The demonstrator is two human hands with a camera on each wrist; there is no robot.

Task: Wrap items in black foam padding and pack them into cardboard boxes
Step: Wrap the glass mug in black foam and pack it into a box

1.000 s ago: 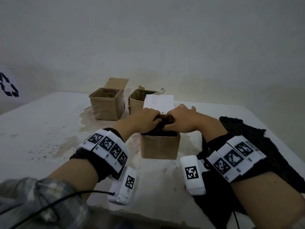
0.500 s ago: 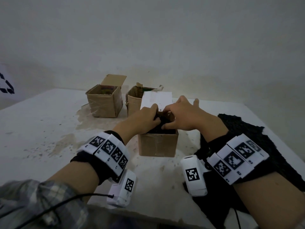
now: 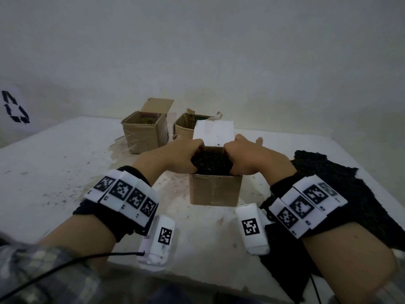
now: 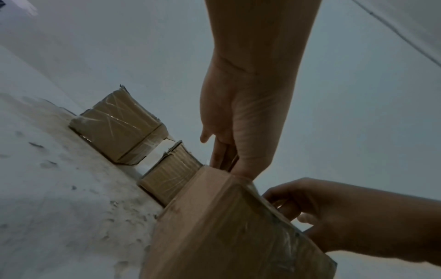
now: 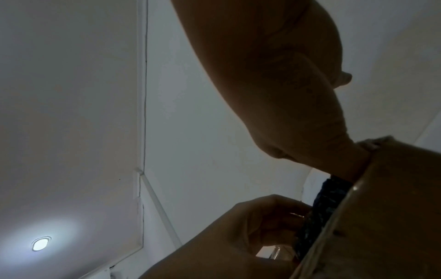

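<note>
Head view: both hands, left hand (image 3: pixel 175 155) and right hand (image 3: pixel 247 157), grip the black foam bundle (image 3: pixel 211 162) sitting in the open cardboard box (image 3: pixel 215 189) mid-counter (image 3: pixel 54 172), toward its far edge.

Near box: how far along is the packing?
Done: the black foam bundle sits in the near cardboard box. In hand: left hand and right hand press it down at the rim. Left: its white flap stands open, more black foam lies to the right, and two far boxes are open, contents unclear.
</note>
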